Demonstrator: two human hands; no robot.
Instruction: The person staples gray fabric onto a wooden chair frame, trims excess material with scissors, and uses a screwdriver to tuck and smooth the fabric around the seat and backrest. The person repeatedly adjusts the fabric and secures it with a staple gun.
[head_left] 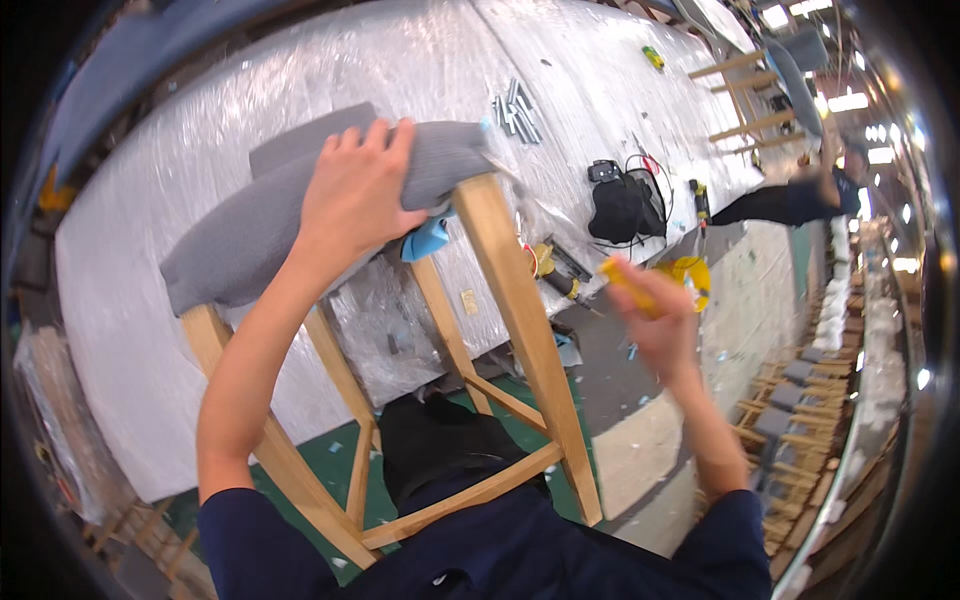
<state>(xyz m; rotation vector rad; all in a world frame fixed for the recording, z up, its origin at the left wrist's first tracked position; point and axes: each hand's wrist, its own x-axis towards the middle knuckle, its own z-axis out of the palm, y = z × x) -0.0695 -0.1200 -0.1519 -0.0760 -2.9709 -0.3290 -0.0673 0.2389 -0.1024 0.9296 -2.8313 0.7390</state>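
Covering curved grey fabric (245,225), left grip (355,190) lies wide; right grip (657,325) clasps a blurred yellow object (640,294).

Right of the frame's centre, the person's right hand (655,325) is blurred, as is the yellow object (632,287) in its fingers, its kind unclear, while at left the left forearm (262,350) hides part of a wooden chair leg (305,490) and the lower edge crops both navy sleeves (260,545).

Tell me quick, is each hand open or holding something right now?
Left hand: open, laid over the grey upholstery.
Right hand: closed around a yellow object, too blurred to identify.
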